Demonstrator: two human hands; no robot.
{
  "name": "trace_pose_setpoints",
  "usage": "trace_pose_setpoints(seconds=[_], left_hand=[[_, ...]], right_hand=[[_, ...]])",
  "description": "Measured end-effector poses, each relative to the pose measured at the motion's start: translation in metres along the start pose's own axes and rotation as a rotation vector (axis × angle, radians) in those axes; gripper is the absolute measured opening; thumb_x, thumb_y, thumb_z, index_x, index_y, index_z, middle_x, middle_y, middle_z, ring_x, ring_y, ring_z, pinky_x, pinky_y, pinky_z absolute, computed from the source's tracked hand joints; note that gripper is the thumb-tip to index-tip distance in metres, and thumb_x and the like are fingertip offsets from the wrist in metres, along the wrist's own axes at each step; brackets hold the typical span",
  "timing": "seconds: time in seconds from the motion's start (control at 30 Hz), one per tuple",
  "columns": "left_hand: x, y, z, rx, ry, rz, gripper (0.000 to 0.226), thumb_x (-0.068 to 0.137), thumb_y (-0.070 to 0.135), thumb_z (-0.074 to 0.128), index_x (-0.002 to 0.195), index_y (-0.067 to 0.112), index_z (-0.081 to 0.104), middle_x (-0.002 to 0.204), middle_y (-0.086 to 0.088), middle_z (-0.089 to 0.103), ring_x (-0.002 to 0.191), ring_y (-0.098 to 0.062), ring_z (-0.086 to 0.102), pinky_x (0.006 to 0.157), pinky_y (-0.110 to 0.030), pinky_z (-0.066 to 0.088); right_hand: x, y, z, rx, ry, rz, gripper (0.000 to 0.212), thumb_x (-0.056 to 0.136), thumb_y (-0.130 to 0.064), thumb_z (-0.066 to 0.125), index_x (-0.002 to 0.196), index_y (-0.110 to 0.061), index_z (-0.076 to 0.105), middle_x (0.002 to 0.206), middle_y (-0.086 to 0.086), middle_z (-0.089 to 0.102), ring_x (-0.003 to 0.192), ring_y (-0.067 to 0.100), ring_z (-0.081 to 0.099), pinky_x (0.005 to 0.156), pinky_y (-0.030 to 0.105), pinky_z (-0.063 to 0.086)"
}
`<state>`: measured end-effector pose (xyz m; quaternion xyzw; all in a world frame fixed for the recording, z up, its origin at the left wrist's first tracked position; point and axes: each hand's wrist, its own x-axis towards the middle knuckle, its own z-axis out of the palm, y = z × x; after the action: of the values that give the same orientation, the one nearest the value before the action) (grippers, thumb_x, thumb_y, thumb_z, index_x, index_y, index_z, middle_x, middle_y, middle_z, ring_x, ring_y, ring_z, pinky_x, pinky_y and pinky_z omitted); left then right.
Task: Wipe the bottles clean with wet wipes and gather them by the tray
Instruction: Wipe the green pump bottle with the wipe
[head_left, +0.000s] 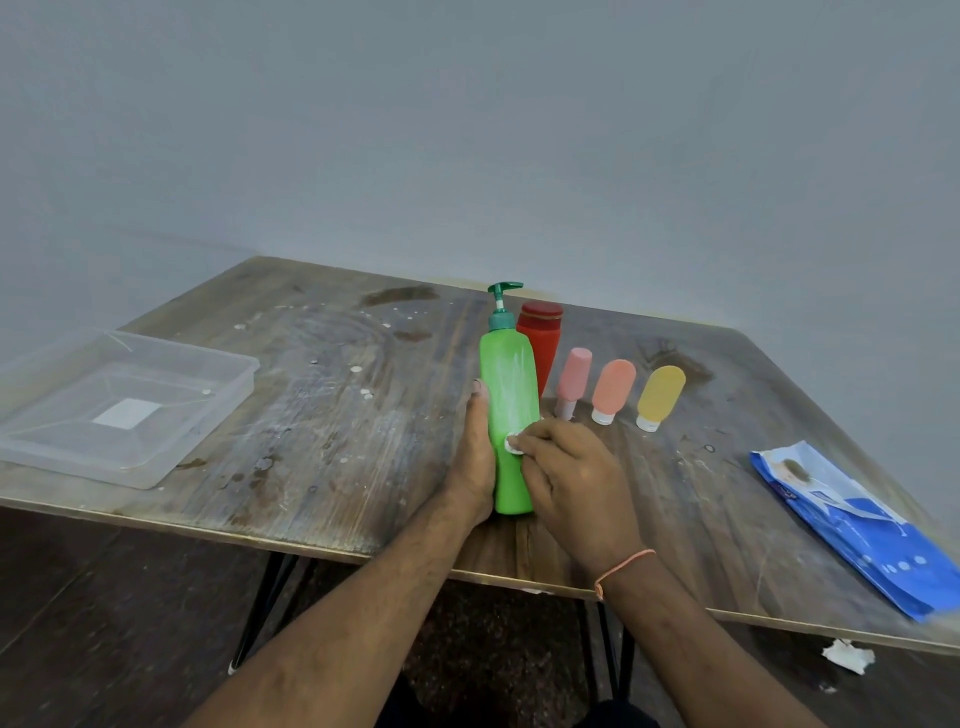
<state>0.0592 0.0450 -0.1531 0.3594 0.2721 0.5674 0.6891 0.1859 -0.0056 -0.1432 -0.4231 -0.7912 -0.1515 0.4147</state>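
A tall green pump bottle (509, 395) stands on the wooden table (332, 415), white smears on its front. My left hand (475, 457) holds its left side with fingers wrapped behind. My right hand (566, 473) pinches a small white wet wipe (514, 443) against the bottle's lower front. Behind the bottle stands a red bottle (543, 338). To the right, a pink bottle (573, 379), an orange bottle (613, 389) and a yellow bottle (660, 395) stand cap-down in a row. A clear plastic tray (218, 410) sits at the table's left.
A blue wet-wipe pack (852, 525) lies at the table's right edge. White specks and stains mark the tabletop between tray and bottles. A crumpled white scrap (847, 656) lies on the dark floor below the right edge. A grey wall stands behind the table.
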Motion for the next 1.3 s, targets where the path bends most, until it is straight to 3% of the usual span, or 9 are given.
trace_pose_setpoints(seconds=[0.13, 0.3, 0.47, 0.6, 0.8, 0.97, 1.2, 1.3], left_hand=[[0.0, 0.001, 0.0, -0.05, 0.012, -0.013, 0.081, 0.1, 0.073, 0.026, 0.113, 0.007, 0.072, 0.094, -0.014, 0.076, 0.083, -0.024, 0.074, 0.075, -0.034, 0.062], [0.0, 0.002, 0.0, -0.029, 0.029, -0.035, 0.082, 0.094, 0.075, 0.031, 0.112, 0.006, 0.072, 0.094, -0.015, 0.076, 0.082, -0.024, 0.074, 0.075, -0.035, 0.061], [0.003, 0.0, -0.005, -0.068, 0.04, -0.055, 0.087, 0.096, 0.078, 0.03, 0.118, 0.004, 0.071, 0.099, -0.019, 0.074, 0.085, -0.029, 0.073, 0.079, -0.039, 0.06], [0.004, 0.001, -0.003, -0.05, 0.041, -0.065, 0.086, 0.1, 0.074, 0.027, 0.103, 0.006, 0.08, 0.095, -0.019, 0.075, 0.081, -0.028, 0.073, 0.076, -0.038, 0.059], [0.005, 0.001, -0.007, -0.053, 0.085, -0.072, 0.088, 0.097, 0.076, 0.032, 0.128, 0.002, 0.07, 0.109, -0.023, 0.075, 0.093, -0.032, 0.073, 0.087, -0.043, 0.06], [0.005, 0.0, -0.003, -0.09, 0.031, -0.1, 0.086, 0.099, 0.073, 0.027, 0.102, 0.008, 0.084, 0.104, -0.02, 0.074, 0.09, -0.03, 0.073, 0.087, -0.042, 0.058], [0.007, -0.002, -0.007, -0.067, 0.055, -0.074, 0.09, 0.097, 0.076, 0.032, 0.128, 0.001, 0.069, 0.114, -0.025, 0.073, 0.099, -0.035, 0.072, 0.094, -0.048, 0.057], [0.008, -0.002, -0.006, -0.077, 0.044, -0.095, 0.092, 0.096, 0.077, 0.031, 0.128, -0.001, 0.067, 0.109, -0.022, 0.073, 0.095, -0.033, 0.073, 0.088, -0.044, 0.06]], right_hand=[[-0.003, 0.003, 0.002, 0.034, 0.04, 0.097, 0.024, 0.088, 0.006, 0.076, 0.105, -0.01, 0.081, 0.103, 0.001, 0.072, 0.092, 0.023, 0.069, 0.081, 0.036, 0.057], [-0.003, 0.0, -0.003, 0.036, 0.002, 0.034, 0.021, 0.089, 0.003, 0.078, 0.104, -0.012, 0.082, 0.103, 0.0, 0.073, 0.09, 0.021, 0.068, 0.08, 0.031, 0.055], [-0.006, 0.007, -0.001, 0.056, 0.069, 0.172, 0.022, 0.087, 0.006, 0.078, 0.103, -0.009, 0.081, 0.102, 0.001, 0.074, 0.09, 0.019, 0.07, 0.077, 0.035, 0.059], [-0.008, 0.004, -0.004, 0.093, 0.052, 0.119, 0.021, 0.087, 0.006, 0.079, 0.101, -0.01, 0.082, 0.103, 0.0, 0.074, 0.093, 0.019, 0.071, 0.08, 0.031, 0.057], [-0.001, 0.007, 0.002, 0.101, 0.118, 0.237, 0.021, 0.089, 0.005, 0.077, 0.103, -0.01, 0.081, 0.102, -0.001, 0.074, 0.092, 0.014, 0.069, 0.08, 0.032, 0.058], [-0.007, 0.007, -0.004, 0.155, 0.118, 0.218, 0.023, 0.088, 0.009, 0.076, 0.102, -0.009, 0.081, 0.105, -0.001, 0.074, 0.101, 0.013, 0.072, 0.088, 0.026, 0.057], [-0.002, 0.016, 0.004, 0.148, 0.113, 0.346, 0.015, 0.094, -0.002, 0.074, 0.102, -0.014, 0.079, 0.102, -0.004, 0.073, 0.093, 0.012, 0.067, 0.078, 0.04, 0.059], [-0.008, 0.013, -0.001, 0.182, 0.112, 0.296, 0.018, 0.091, 0.0, 0.072, 0.1, -0.013, 0.08, 0.104, -0.005, 0.074, 0.099, 0.012, 0.07, 0.084, 0.034, 0.059]])
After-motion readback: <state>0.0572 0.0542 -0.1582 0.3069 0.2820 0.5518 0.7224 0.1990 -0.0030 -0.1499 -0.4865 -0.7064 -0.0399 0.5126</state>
